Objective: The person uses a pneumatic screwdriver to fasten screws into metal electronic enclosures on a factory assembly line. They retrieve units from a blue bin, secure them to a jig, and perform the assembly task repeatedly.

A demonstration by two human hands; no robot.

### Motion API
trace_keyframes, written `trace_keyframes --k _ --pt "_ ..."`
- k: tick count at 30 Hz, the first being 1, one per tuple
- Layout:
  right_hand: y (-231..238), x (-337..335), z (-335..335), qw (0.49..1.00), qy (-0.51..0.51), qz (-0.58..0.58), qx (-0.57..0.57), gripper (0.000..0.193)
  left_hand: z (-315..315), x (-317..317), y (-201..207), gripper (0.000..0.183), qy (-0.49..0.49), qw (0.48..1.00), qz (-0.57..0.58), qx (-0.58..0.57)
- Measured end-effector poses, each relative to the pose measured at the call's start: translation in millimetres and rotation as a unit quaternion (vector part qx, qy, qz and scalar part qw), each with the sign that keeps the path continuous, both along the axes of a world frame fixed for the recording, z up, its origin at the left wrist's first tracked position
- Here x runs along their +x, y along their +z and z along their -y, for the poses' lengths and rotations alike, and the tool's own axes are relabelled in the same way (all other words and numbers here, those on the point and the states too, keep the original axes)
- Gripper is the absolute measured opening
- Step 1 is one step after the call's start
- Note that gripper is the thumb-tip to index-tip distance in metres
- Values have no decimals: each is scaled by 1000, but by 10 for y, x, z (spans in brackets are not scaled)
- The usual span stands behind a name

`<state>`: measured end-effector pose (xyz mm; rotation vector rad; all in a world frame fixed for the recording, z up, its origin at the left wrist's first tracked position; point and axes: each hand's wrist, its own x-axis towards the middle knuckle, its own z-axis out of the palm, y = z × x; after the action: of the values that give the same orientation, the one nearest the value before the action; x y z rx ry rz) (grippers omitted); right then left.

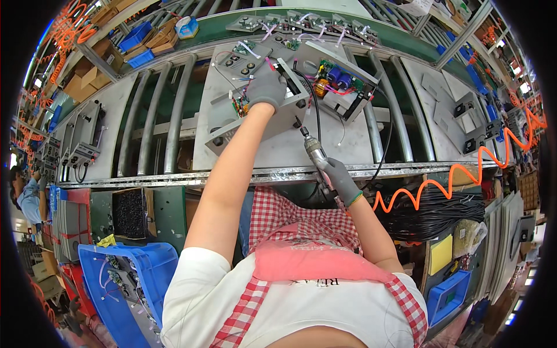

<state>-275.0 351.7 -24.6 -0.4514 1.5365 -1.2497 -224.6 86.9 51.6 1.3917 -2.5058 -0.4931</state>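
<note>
My right hand (342, 181), in a grey glove, is wrapped round a silver air screwdriver (316, 153). The driver's tip points up and left, close to the near wall of an open metal case (264, 129). Reaching over that wall, my gloved left hand (266, 91) grips the case at its inner panel; its fingertips are partly hidden. Thin wires and a small circuit board (239, 106) show beside the left wrist. Just right of the case lies a second open unit (343, 81) with blue and yellow parts on its board.
Metal rollers (152, 119) flank the white work board (354, 142). Along the back stand several panels with circuit boards (307, 24). A coiled orange hose (449, 188) runs off to the right. Black cables (432, 214) and a blue bin (129, 255) lie below the line.
</note>
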Motion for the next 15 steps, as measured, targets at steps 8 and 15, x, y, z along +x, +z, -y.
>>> trace_keyframes --k 8,15 --pt "-31 -42 22 999 18 -26 11 37 94 -23 -123 33 -8 999 16 -30" --pt "-58 -48 81 997 16 -76 31 40 90 -64 -144 34 -35 996 57 -54"
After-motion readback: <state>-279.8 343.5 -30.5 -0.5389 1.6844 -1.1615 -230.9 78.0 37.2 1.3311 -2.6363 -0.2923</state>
